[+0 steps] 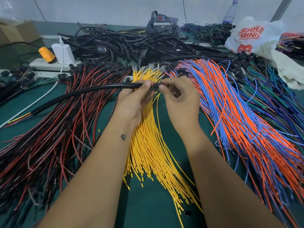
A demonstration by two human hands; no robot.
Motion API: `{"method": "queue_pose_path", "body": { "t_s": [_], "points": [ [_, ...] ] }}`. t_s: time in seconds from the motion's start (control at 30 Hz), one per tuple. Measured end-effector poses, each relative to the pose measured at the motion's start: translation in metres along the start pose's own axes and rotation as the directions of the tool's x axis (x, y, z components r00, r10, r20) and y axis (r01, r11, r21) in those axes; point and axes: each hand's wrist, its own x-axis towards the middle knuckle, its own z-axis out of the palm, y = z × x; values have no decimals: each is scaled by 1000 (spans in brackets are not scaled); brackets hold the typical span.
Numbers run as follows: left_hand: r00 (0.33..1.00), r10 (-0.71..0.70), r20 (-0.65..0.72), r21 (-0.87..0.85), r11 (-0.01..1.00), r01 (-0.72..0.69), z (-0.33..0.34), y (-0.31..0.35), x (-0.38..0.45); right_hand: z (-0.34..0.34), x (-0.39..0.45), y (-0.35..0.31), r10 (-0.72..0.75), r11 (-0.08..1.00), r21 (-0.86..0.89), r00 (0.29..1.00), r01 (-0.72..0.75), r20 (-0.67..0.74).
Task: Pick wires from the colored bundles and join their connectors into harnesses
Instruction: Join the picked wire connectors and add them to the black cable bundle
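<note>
My left hand [136, 99] grips a black sleeved harness [79, 93] near its right end; the sleeve arcs away to the left, with thin red and yellow wire ends sticking out of its far end. My right hand [179, 97] pinches the same harness end at the fingertips, just right of the left thumb. Both hands hover over the yellow wire bundle [153, 145]. The red-and-black bundle [57, 129] fans out on the left. The orange-and-blue bundle [238, 116] lies to the right. What the fingertips hold at the joint is hidden.
A heap of finished black harnesses [131, 45] fills the back of the green table [148, 209]. A power strip [49, 65] with a white adapter and an orange plug sits back left. A white plastic bag [251, 37] and dark green-blue wires [271, 89] lie at the right.
</note>
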Motion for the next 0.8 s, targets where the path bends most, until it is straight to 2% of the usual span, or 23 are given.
{"method": "queue_pose_path", "body": {
  "t_s": [0.1, 0.17, 0.23, 0.33, 0.47, 0.63, 0.8],
  "points": [
    [1000, -9, -8, -11, 1000, 9, 0, 1, 0, -3, 2, 0, 105, 994, 37, 988, -102, -109],
    [1000, -21, -8, -39, 999, 21, 0, 2, 0, -6, 3, 1, 148, 988, -17, 972, -154, -181],
    [1000, -29, 5, -65, 997, 30, -1, 3, 0, -8, 5, 2, 174, 982, -55, 974, -183, -142],
    [999, -41, 27, -86, 995, 43, -2, 4, 0, -8, 6, 2, 210, 977, 33, 977, -208, -37],
    [998, -44, 43, -77, 996, 47, -3, 3, 0, -8, 6, 5, 217, 966, 151, 975, -208, -39],
    [995, -48, 90, -34, 998, 52, -4, 2, 0, -6, 7, 8, 234, 956, 194, 971, -221, -43],
    [994, -48, 98, -13, 999, 49, -2, 2, -1, -6, 6, 7, 231, 955, 189, 973, -229, 16]
  ]
}}
